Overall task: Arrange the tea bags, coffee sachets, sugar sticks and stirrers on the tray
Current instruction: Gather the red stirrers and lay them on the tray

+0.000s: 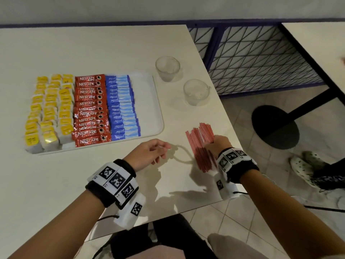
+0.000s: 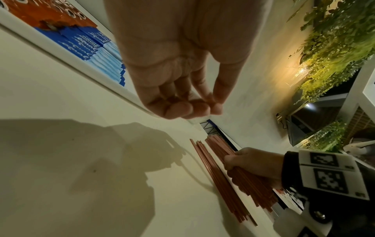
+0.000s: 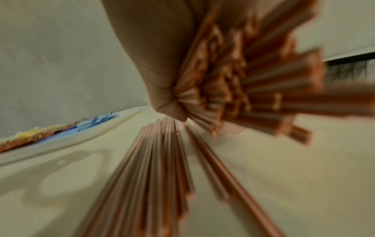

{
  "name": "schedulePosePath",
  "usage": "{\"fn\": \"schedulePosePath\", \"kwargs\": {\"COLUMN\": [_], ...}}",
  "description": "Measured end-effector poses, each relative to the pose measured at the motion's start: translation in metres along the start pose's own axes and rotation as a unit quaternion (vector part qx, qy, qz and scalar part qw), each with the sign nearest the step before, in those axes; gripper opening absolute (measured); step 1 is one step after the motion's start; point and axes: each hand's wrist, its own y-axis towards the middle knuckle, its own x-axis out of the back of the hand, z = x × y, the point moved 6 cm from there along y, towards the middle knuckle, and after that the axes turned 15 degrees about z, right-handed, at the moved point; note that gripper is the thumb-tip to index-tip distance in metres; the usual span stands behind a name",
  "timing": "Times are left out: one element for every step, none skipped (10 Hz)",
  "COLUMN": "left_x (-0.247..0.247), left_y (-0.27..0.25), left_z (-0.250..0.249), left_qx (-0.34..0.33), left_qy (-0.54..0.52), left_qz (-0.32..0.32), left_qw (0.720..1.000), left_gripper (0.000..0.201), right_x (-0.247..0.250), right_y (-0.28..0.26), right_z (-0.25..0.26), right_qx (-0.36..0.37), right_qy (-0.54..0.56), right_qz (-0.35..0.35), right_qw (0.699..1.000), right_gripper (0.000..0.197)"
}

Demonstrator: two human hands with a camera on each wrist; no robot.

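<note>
A white tray (image 1: 149, 101) holds rows of yellow tea bags (image 1: 48, 111), red coffee sachets (image 1: 90, 109) and blue sugar sticks (image 1: 121, 107). A bare strip runs along the tray's right side. Red stirrers (image 1: 197, 141) lie in a loose pile on the table to the tray's right. My right hand (image 1: 211, 144) grips a bunch of them near their middle, and the bunch fans out blurred in the right wrist view (image 3: 253, 83). My left hand (image 1: 160, 152) hovers between tray and pile, its fingers (image 2: 182, 109) loosely curled and holding nothing.
Two clear glasses (image 1: 167, 68) (image 1: 196, 92) stand beyond the tray's right edge. The table's right edge (image 1: 238, 144) runs just past the stirrers. A second table (image 1: 317, 43) and a person's shoe (image 1: 302, 165) are to the right.
</note>
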Motion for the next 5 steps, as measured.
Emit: {"fn": "schedulePosePath", "kwargs": {"left_x": [-0.003,-0.004,-0.008,-0.013,-0.009], "left_y": [0.002,0.006,0.01,0.013,0.006], "left_z": [-0.004,-0.01,-0.017,-0.022,-0.028], "left_qx": [0.004,0.007,-0.009,-0.021,-0.063], "left_qy": [0.007,0.011,-0.018,-0.065,-0.066], "left_qz": [-0.001,-0.02,-0.025,-0.018,-0.056], "left_qw": [1.0,1.0,0.999,0.998,0.994], "left_gripper": [0.018,0.015,0.05,0.06,0.026], "right_x": [0.012,0.013,-0.01,-0.04,-0.059], "right_y": [-0.007,-0.032,-0.055,-0.066,-0.071], "right_z": [0.006,0.03,0.069,0.1,0.12], "right_qx": [0.056,0.146,0.225,0.249,0.262], "right_qy": [0.052,0.139,0.149,0.207,0.232], "right_qz": [-0.008,0.03,0.113,0.186,0.217], "right_qw": [0.997,0.979,0.956,0.928,0.911], "right_gripper": [0.015,0.01,0.017,0.02,0.026]}}
